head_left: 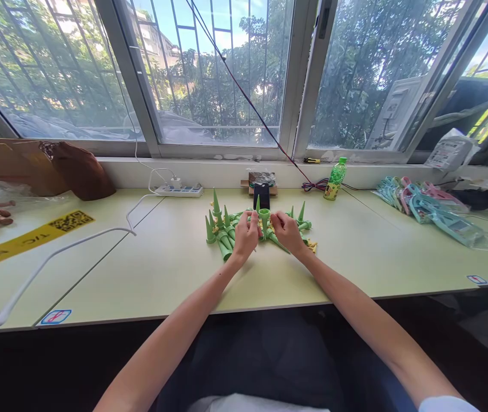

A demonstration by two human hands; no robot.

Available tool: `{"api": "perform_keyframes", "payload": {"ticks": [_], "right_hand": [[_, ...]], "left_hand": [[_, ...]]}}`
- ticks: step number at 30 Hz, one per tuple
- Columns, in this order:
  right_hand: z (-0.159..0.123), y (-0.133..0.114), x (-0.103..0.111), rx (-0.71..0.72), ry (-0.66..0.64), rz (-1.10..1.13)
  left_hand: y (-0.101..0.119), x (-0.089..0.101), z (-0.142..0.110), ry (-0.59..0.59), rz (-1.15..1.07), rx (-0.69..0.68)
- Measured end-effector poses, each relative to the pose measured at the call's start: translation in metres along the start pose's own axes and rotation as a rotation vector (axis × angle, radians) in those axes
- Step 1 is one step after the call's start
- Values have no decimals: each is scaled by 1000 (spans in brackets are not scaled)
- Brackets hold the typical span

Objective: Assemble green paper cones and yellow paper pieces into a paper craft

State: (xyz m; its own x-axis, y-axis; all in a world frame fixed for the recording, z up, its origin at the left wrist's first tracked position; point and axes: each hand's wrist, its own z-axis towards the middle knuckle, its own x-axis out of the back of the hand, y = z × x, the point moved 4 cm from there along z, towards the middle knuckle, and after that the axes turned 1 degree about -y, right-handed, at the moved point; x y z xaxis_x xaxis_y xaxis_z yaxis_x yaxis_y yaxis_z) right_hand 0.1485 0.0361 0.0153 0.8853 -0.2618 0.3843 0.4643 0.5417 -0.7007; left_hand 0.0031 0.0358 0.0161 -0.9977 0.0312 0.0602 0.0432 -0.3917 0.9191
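Over a cluster of green cone-shaped pieces (226, 243), my two hands work close together. My left hand (247, 233) has its fingers curled in a pinch, and whatever is in them is too small or hidden to name. Likewise closed, my right hand (286, 229) is slightly apart from it, its fingertips pointing inward. Between them a green piece with a round, cup-like top (264, 214) stands upright; I cannot tell whether either hand touches it. Several pointed green cones (215, 203) stand upright at the left, with small yellow bits (312, 246) among the pile.
Behind the pile lie a black phone-like object (261, 196) and a small box (250, 186). A green-capped bottle (336, 178) and a power strip (179, 190) stand near the sill. A white cable (76, 246) crosses the left; bagged pastel items (432, 206) lie right.
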Motion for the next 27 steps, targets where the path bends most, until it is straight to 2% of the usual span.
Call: {"api": "perform_keyframes", "payload": {"ticks": [4,10,27], "right_hand": [[-2,-4,-3,52,-96,33],[-2,-4,-4,28,-118,58],[0,-1,0,33,-75,-38]], "left_hand": [[-3,-3,-1,-73,-157,146],[-4,-5,-2,-104,-287,290],[-2,-5,0,-148,-311,269]]}}
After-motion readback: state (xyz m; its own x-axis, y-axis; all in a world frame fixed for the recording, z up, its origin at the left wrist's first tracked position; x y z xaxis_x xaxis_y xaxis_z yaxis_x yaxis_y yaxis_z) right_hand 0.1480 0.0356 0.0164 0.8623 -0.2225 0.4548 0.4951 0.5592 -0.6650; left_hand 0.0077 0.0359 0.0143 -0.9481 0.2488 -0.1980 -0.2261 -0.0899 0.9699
